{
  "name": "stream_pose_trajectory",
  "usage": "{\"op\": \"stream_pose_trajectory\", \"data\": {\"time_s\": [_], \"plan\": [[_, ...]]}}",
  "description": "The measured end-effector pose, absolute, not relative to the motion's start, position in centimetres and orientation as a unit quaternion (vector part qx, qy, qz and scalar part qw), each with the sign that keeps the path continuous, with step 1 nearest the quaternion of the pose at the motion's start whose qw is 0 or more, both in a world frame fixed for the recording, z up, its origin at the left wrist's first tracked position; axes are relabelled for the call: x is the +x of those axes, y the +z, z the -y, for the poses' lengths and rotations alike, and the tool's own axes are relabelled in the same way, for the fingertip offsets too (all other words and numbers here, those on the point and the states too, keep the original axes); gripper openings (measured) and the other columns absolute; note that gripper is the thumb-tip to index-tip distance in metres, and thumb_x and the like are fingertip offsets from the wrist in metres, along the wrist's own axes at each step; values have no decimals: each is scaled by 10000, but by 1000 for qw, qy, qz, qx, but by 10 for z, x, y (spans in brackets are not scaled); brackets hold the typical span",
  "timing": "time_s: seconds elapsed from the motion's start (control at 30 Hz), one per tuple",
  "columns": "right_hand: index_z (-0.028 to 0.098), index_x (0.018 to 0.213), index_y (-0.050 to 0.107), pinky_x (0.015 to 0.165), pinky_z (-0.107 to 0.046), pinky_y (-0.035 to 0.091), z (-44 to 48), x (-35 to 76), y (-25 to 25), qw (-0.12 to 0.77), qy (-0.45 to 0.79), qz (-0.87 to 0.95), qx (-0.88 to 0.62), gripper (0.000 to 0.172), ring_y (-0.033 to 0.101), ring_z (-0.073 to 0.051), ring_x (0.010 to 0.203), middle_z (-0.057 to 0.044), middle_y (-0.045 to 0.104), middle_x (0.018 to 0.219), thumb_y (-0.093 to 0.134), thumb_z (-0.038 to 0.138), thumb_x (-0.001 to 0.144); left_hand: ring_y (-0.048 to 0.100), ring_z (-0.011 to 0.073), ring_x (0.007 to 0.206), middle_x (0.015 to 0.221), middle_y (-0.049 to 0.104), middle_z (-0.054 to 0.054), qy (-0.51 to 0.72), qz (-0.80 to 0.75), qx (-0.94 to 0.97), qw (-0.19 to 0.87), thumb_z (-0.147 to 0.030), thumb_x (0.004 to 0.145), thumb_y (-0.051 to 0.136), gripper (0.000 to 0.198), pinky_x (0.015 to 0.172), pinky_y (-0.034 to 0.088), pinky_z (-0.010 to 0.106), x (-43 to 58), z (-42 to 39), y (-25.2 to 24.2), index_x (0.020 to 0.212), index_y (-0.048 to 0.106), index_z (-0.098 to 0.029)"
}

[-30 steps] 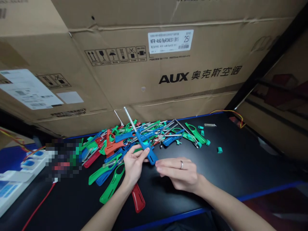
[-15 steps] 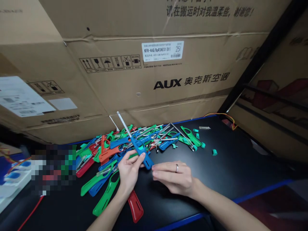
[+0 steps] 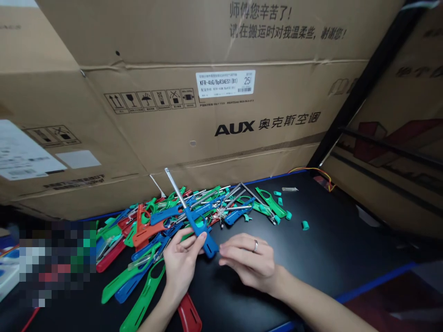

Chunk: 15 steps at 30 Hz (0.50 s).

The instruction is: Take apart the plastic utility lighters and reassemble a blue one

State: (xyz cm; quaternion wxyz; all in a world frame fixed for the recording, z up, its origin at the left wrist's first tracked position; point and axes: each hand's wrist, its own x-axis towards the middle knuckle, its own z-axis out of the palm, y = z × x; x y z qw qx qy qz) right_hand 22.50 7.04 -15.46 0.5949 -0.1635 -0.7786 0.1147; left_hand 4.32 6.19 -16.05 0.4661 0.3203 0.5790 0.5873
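Observation:
A blue long-necked lighter (image 3: 209, 245) with a silver metal tube tilts up and to the left. My left hand (image 3: 180, 259) is closed around its handle, thumb on top. At the handle's lower end, my right hand (image 3: 251, 259), with a ring on one finger, has its thumb and fingertips pressed together. Whatever those fingertips may hold is too small to make out. Beyond my hands spreads a pile of loose lighter parts: green handle shells (image 3: 143, 295), a red shell (image 3: 189, 313), an orange shell (image 3: 148, 233) and metal tubes.
A large cardboard box (image 3: 166, 133) stands behind the black table (image 3: 332, 240). Small teal pieces (image 3: 305, 225) and a clear thin part (image 3: 290, 189) lie at right. A black metal frame (image 3: 346, 110) rises there. A white power strip (image 3: 8, 272) is at far left.
The camera view has shifted, so the scene sits lower and further left. My left hand still holds the blue lighter. My right fingertips remain close to its lower end.

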Motion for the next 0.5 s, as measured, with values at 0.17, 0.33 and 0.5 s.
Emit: {"op": "stream_pose_trajectory", "data": {"time_s": [0.17,0.33,0.5], "plan": [[114,1276,624,896,-265,622,-72,229,-152,545,165,814,-114,453,717,-160,1044,-125,738,1080,434,-46,898,672,154,506,595,706,-17,594,-579,298,472,-470,448,990,633,495,601,209,41,-63,-163,867,616,-176],[124,1248,672,907,-289,624,-65,232,-150,562,178,796,-137,294,686,-194,1090,-151,702,1102,634,153,958,681,161,511,641,738,6,593,-575,305,474,-472,469,981,627,476,585,205,45,-62,-158,889,620,-177],[165,1376,615,862,-265,639,-61,232,-153,587,198,771,-149,512,722,-161,997,-119,699,1065,497,-52,927,679,157,523,648,738,21,587,-565,315,486,-497,550,946,604,511,597,223,45,-60,-161,921,604,-166]]}}
